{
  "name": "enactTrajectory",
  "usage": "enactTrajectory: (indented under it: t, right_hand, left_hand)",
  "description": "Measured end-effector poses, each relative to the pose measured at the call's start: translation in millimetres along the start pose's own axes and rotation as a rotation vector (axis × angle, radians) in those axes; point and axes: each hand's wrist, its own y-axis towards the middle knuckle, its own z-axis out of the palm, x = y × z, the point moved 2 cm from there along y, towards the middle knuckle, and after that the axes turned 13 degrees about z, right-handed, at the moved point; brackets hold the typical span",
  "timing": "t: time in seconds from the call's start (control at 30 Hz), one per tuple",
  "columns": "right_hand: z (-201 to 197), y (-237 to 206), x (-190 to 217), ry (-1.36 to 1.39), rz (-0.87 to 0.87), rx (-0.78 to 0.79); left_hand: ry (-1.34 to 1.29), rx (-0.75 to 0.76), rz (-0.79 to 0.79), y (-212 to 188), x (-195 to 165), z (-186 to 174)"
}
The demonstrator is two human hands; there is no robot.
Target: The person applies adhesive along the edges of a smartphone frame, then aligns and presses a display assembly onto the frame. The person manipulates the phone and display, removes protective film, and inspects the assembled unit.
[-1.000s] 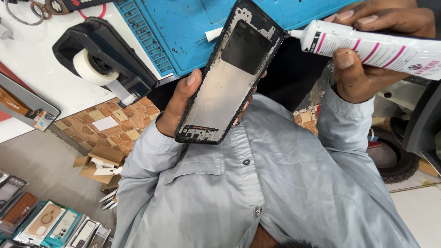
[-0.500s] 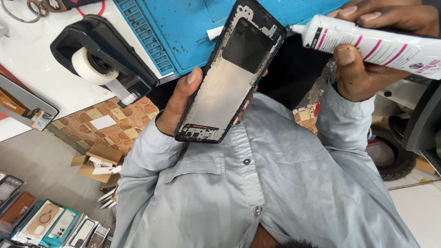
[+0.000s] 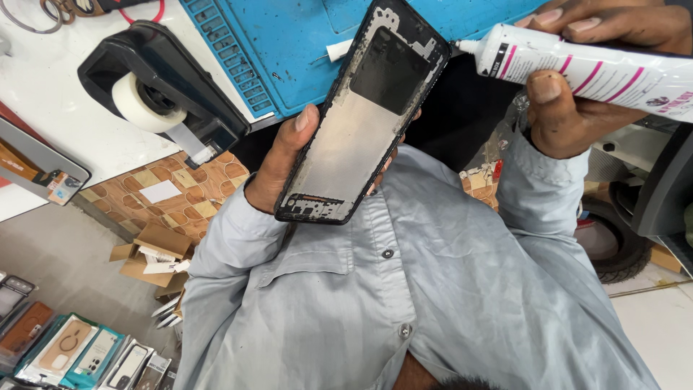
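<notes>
**Phone frame held up while a glue tube's nozzle meets its top corner**

Seen from above, a person in a pale grey shirt [image 3: 404, 289] works over a white bench [image 3: 43, 94] with a blue repair mat [image 3: 289, 50] on it.

The left hand [image 3: 289, 166] grips a black phone frame [image 3: 364, 119] by its long edges, thumb along the near side and fingers behind, holding it tilted in the air between chest and mat. The frame is an open shell: a dull grey metal plate in the middle, a dark cut-out near the top, bare fittings at the bottom end. It looks light, thin and stiff, yet likely to bend or crack if twisted, so the bare side rails seem the safest place to hold, away from where glue goes.

The right hand [image 3: 585, 79] is closed around a white glue tube [image 3: 577, 68] with pink stripes, thumb pressed on its body. The nozzle tip touches or sits just beside the frame's upper right corner. The tube appears soft and squeezable.

A black tape dispenser [image 3: 166, 90] with a white roll stands on the bench. Boxed phone cases [image 3: 79, 354] lie on the floor, lower left.
</notes>
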Motion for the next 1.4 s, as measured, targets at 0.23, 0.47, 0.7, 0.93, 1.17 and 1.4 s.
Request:
enactTrajectory:
  t: [0.23,0.47,0.7,0.93,1.17,1.4]
  right_hand:
    - [2,-1,1,0.022,0.001,-0.001]
    - [5,-1,4,0.017,0.016,-0.016]
    - [4,1,4,0.012,0.005,0.017]
    - [7,0,5,-0.015,0.002,-0.014]
    - [-13,-28,-20,-0.040,0.078,-0.174]
    - [-35,-28,-22,-0.141,0.119,-0.423]
  left_hand:
    - [-0.005,-0.044,-0.018,-3,0,-1]
    - [-0.008,-0.027,-0.013,-3,0,-1]
    - [0.004,-0.038,-0.017,-3,0,-1]
    - [0.006,-0.014,-0.012,-3,0,-2]
    - [-0.011,-0.043,-0.035,-3,-1,-1]
    - [-0.025,-0.032,-0.020,-4,-5,7]
